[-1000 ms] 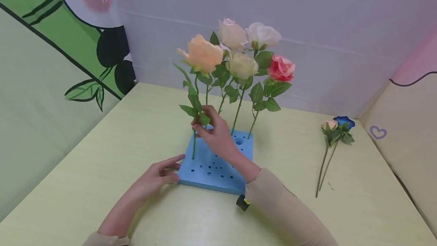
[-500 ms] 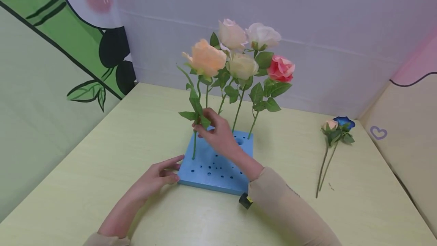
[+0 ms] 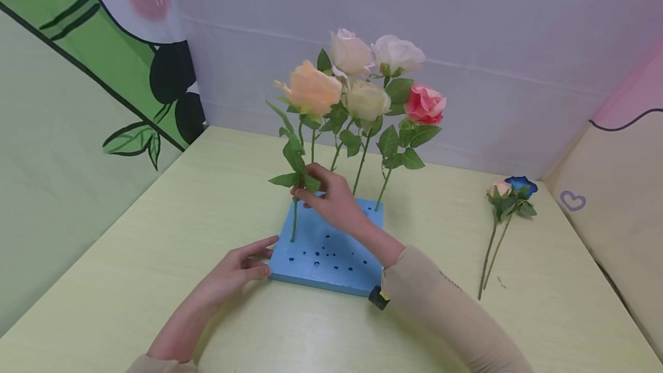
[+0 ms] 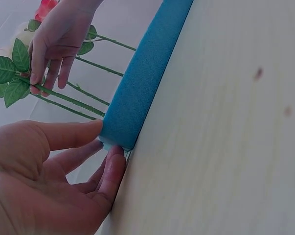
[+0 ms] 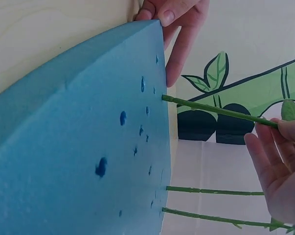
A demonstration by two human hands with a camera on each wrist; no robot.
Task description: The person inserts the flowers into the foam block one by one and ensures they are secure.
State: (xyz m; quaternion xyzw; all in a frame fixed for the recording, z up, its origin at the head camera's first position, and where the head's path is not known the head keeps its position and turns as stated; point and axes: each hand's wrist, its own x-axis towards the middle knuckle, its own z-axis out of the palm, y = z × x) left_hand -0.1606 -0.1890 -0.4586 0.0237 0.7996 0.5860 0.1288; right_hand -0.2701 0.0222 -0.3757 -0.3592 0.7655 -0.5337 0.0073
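My right hand (image 3: pixel 334 197) pinches the green stem of a peach rose (image 3: pixel 313 90) just below its leaves; the stem's foot stands in a hole near the left edge of a blue foam block (image 3: pixel 331 278). In the right wrist view the thumb and fingers meet on that stem (image 5: pixel 211 108). At the block's near left corner is my left hand (image 3: pixel 240 269), its index finger stretched along the side. The left wrist view shows the left thumb (image 4: pixel 76 134) straight, its tip against the corner, with other fingertips low beside it.
Behind the peach rose stand a cream rose (image 3: pixel 366 101), a blush rose (image 3: pixel 351 53), a white rose (image 3: pixel 397 53) and a pink rose (image 3: pixel 426 103). A blue rose (image 3: pixel 522 186) and a small peach rose (image 3: pixel 500 190) lie at the table's right. Several holes dot the block.
The peach rose's head has shifted slightly right and down from a second ago, with my right hand still on its stem. My right forearm has swung slightly right. The left hand stays in place.
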